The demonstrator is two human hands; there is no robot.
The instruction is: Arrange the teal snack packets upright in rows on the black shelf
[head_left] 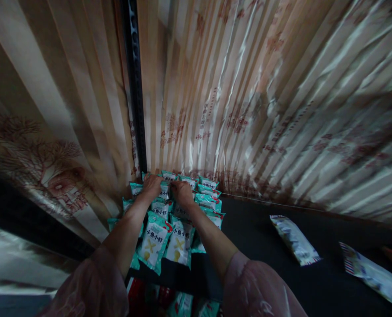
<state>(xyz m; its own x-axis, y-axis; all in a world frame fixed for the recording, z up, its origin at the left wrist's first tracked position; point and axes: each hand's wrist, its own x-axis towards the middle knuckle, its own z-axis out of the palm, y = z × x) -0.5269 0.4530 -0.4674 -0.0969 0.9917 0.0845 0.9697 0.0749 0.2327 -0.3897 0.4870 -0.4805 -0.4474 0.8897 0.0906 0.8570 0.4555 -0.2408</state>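
Note:
Teal-and-white snack bags [152, 241] stand in tight rows on a black shelf in the corner. Both of my arms reach over them toward the back rows. My left hand [152, 186] is closed at the left edge of one small snack bag [164, 191]. On that bag's right side, my right hand [183, 193] has its fingers curled in. The fingertips of both hands are partly hidden among the bags. More teal bags [208, 202] line up just right of my right hand.
Two silvery-white packets [295, 240] [377, 273] lie on the black shelf [248, 237] at right. Patterned curtain sheeting [196, 88] hangs behind and at left, with a black upright post [136, 83] at the corner. More packs [181, 304] show below the shelf's front edge.

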